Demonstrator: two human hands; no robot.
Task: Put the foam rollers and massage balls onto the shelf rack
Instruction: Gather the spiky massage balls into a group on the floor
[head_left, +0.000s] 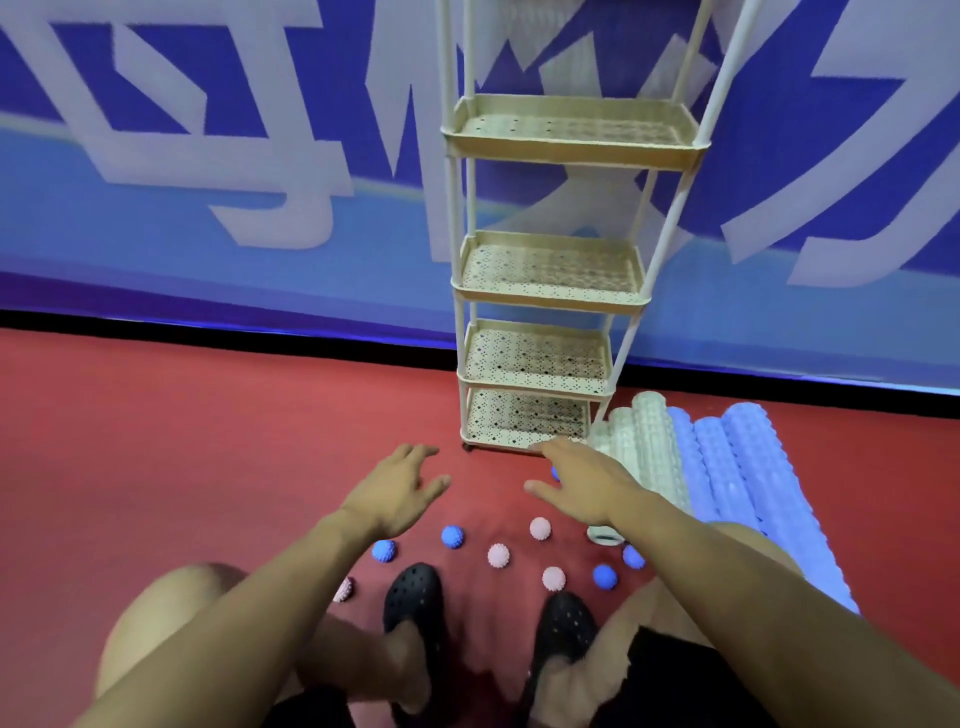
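Left of the shelf rack, low on the red floor, a pink spiky ball peeks out beside the person's left forearm. Nearer the rack, the left hand hovers over the floor with fingers spread and relaxed, holding nothing. Just below it lie two blue massage balls. In front of the rack's base, three pink massage balls sit apart from each other, above a pair of black perforated clogs. The rack itself stands against the blue banner wall; all four visible perforated tiers hold nothing. The right hand reaches toward the rack's bottom tier, fingers extended and apart, gripping nothing. Right of the rack, two more blue balls lie near the white foam rollers, which rest side by side touching the blue foam rollers.
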